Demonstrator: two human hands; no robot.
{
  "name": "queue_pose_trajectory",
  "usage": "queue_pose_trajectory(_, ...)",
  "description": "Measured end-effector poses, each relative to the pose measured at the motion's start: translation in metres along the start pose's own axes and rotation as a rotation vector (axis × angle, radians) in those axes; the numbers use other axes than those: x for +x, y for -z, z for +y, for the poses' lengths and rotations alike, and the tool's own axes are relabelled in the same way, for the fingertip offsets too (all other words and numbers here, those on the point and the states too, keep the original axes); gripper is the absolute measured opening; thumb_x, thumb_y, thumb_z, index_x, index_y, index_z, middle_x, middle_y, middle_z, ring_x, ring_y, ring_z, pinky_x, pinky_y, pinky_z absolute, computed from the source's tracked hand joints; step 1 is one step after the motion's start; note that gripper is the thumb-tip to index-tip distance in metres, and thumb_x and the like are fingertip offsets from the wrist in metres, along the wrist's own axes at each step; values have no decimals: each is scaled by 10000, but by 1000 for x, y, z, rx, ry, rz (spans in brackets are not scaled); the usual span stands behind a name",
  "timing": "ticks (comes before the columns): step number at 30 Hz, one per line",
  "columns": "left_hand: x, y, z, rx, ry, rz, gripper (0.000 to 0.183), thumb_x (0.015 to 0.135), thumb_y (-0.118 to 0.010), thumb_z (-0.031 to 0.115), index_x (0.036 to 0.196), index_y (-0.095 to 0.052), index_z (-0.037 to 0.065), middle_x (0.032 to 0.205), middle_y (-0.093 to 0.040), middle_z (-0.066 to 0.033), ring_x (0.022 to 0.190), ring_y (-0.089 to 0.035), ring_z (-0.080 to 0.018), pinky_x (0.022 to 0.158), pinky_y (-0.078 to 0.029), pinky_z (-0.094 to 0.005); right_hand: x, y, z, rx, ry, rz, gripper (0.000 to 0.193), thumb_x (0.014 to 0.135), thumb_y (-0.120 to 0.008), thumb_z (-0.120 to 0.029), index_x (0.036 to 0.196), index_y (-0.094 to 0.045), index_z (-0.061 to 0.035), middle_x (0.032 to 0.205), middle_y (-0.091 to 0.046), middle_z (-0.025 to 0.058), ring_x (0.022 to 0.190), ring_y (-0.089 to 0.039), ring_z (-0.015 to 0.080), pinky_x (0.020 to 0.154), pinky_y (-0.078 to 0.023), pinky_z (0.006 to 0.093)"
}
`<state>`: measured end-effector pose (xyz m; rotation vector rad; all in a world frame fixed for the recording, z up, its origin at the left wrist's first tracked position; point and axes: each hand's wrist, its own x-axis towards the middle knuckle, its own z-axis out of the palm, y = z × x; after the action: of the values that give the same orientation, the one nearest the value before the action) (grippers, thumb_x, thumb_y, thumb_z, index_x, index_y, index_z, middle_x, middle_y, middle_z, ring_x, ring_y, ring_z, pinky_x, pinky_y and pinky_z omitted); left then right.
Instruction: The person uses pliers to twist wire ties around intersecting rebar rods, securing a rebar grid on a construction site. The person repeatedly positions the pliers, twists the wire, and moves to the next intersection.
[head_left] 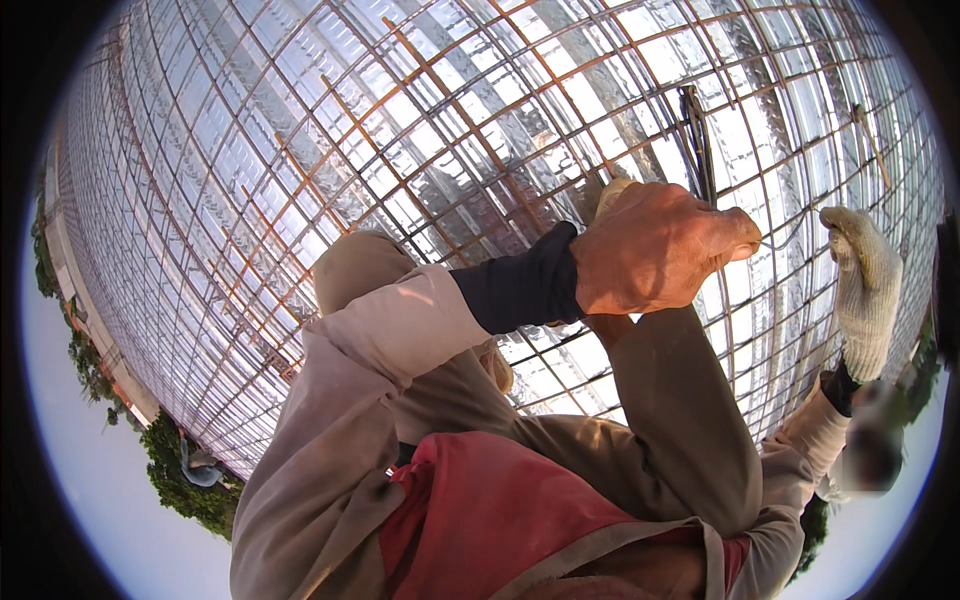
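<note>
My left hand (665, 245), bare with a black cuff at the wrist, is closed in a fist above the rebar mesh. A bundle of thin dark tie wires (697, 145) comes out of the far side of the fist. My right hand (866, 285), in a whitish knitted glove, is raised at the right with its fingers curled together. What it holds, if anything, is hidden. The rebar mesh (430, 180) of crossing rusty bars spreads beneath both hands, over shiny ribbed metal sheeting (590, 80). A yellowish rounded thing (612, 192) shows partly behind my left hand.
My bent knees (360, 265) are over the mesh. Several rusty bars (400, 45) lie across it at far left and middle. A person (200, 468) is at the left edge near trees (170, 450). A blurred round shape (872, 455) is close to my right forearm.
</note>
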<state>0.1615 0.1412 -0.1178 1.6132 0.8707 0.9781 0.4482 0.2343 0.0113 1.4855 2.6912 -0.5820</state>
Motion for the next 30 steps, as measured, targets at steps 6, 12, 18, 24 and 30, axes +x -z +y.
queue_pose_trajectory(6,9,61,-27,427,-132,504,176,1015,-735,175,1182,-770,130,976,-817,-83,704,-743,-291,638,-604,-360,10,6,-61,75,427,-576,176,952,-754,-99,1117,-748,-40,866,-687,158,786,-712,361,694,-530,440)
queue_pose_trajectory(12,0,36,-12,550,-168,107,286,925,-762,185,1208,-732,160,841,-700,-28,690,-723,-257,589,-579,-374,6,-4,36,-368,-115,274,214,1118,-595,-163,1211,-761,-66,1085,-796,117,960,-761,230,799,-596,348)
queue_pose_trajectory(18,-3,54,-30,652,-132,347,381,897,-763,198,1275,-717,191,901,-682,29,749,-739,-217,601,-589,-352,-16,-19,-33,414,337,-328,102,915,-741,-178,895,-716,-82,727,-648,63,603,-596,275,611,-480,451)
queue_pose_trajectory(24,-17,-29,-17,772,-172,191,520,1004,-656,250,1492,-574,90,1128,-678,-73,931,-723,-233,846,-605,-425,24,-2,85,-51,-246,443,163,1044,-599,-198,1088,-710,-88,990,-704,158,867,-660,357,738,-533,495)
queue_pose_trajectory(30,-52,-25,-86,732,81,212,541,891,-700,131,1431,-656,134,964,-663,-49,907,-683,-249,829,-539,-451,-4,-102,114,-674,-388,-677,209,928,-653,-150,1054,-801,-71,1024,-775,252,965,-749,475,842,-594,552)
